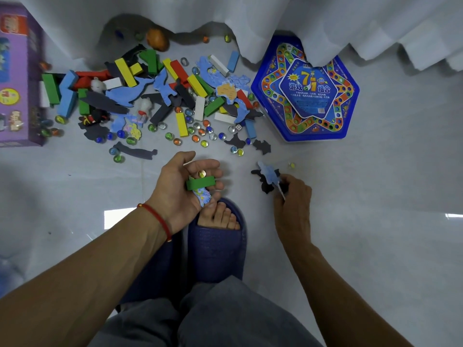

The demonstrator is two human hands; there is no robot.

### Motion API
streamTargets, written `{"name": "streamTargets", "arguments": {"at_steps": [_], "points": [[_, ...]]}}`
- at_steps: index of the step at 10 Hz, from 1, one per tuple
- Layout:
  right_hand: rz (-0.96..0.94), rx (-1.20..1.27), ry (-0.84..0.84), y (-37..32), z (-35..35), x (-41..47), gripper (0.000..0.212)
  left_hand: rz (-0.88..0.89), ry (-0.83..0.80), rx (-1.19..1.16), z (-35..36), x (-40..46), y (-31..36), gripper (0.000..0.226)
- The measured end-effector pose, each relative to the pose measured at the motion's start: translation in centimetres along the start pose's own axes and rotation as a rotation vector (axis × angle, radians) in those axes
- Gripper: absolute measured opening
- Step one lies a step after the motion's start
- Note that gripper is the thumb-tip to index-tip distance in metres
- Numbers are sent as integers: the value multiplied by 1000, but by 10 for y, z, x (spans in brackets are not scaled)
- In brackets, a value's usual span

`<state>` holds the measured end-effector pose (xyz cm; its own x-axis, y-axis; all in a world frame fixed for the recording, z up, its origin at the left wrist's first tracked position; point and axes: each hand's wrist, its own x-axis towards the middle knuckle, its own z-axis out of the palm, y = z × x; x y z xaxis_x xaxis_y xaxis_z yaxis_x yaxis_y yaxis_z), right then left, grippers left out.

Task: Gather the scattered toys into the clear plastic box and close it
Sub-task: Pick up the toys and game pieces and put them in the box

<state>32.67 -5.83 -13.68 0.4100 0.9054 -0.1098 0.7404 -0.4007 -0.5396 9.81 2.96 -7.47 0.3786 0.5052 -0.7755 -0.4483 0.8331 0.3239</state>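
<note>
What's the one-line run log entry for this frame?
left hand: holds green block, marble, puzzle piece | right hand: picking foam pieces | toy pile: on floor | clear box: not visible

A pale grey glossy floor [375, 196] fills the view, smooth and reflective. 2 bright patches of reflected light sit on it: 1 rectangular patch [119, 217] at lower left, 1 small streak [453, 216] at the right edge. A white curtain [250, 18] hangs across the top, its folded hem touching the floor and casting soft shadow beneath.
</note>
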Motion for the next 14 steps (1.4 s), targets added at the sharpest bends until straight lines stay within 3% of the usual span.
{"name": "streamTargets", "arguments": {"at_steps": [1,2,3,5,8,9,10,12,13,14], "points": [[-55,-48,54,2,1,-8,43,-2,0,-3,-1,0,0,45],[29,-45,193,-3,-7,-1,40,1,3,9,-1,-1,0,45],[138,-43,219,-4,-14,22,33,4,5,13,-1,-1,0,45],[79,-218,28,-2,-15,54,21,0,-6,5,-1,0,-1,45],[-1,-11,-56,-44,-22,38,25,-1,-5,-16,0,-1,-1,46],[358,613,-139,-81,-41,26,21,15,38,-41,5,-24,5,42],[517,1075,-460,-125,-57,14,30,56,106,-65,10,-73,18,30],[224,1002,-1065,-293,-71,-29,34,326,133,-216,-30,-230,63,30],[137,963,-1350,-397,-84,-75,31,506,237,-320,-77,-317,77,18],[59,746,-1503,-478,-81,-126,22,611,352,-376,-126,-388,86,21]]}}
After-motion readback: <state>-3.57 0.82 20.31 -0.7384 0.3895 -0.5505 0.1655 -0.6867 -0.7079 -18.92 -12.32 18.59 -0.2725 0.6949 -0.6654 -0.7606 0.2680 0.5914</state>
